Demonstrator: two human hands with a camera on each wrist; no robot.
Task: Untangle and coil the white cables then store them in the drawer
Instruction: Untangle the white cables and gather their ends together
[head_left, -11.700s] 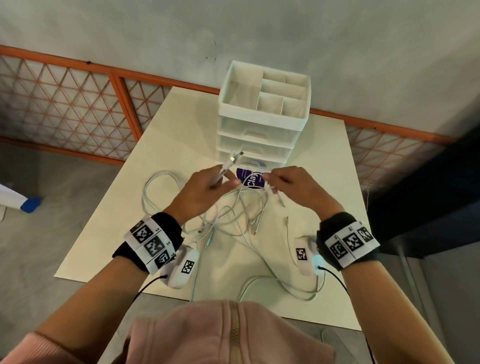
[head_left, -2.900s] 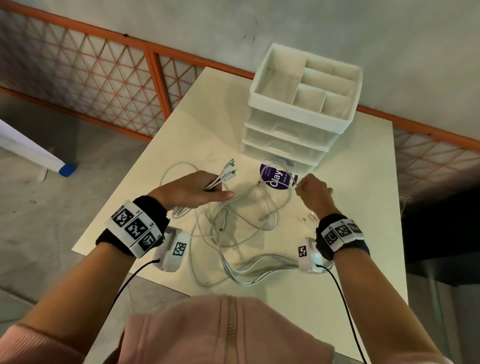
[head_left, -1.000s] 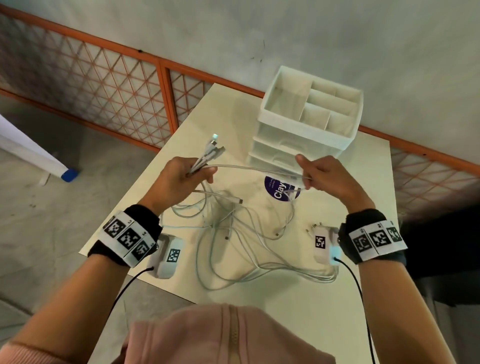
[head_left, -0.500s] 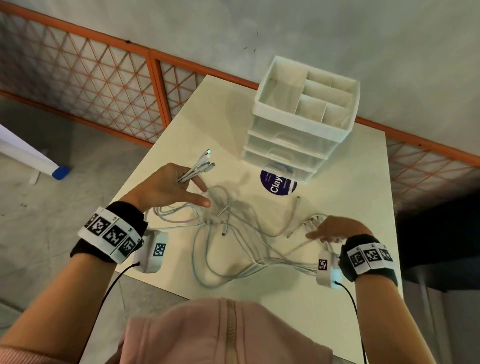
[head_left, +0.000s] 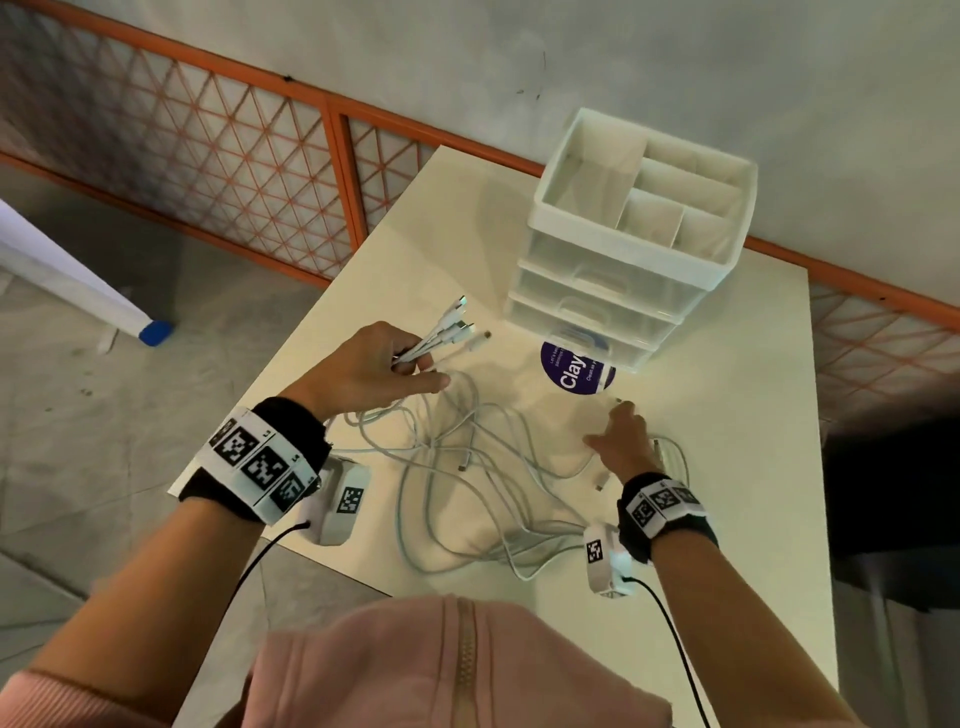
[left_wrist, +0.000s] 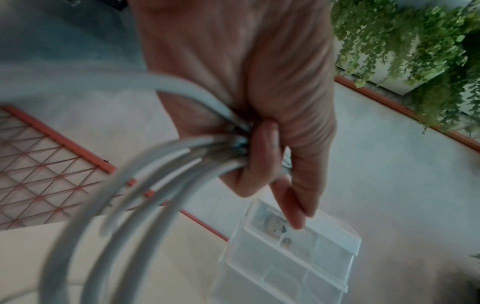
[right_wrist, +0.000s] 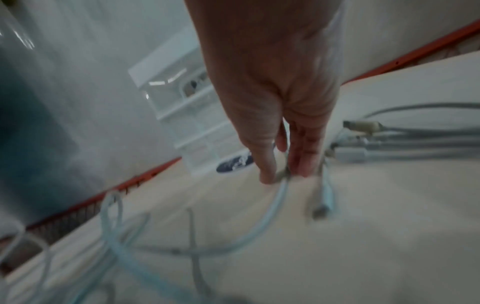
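Your right hand (head_left: 621, 441), which half a second ago was down by the loose plugs at the table's (head_left: 753, 467) right edge, has moved forward to another strand of the white cables (head_left: 467, 467) near the purple sticker (head_left: 576, 366); in the blurred wrist view it pinches that strand between thumb and fingertips. Your left hand (head_left: 363, 371) still grips the gathered connector ends (head_left: 457, 327), index finger extended. The tangle still sprawls between your hands and the drawer unit (head_left: 623, 260) is closed, so you're still sorting ends, not yet coiling.
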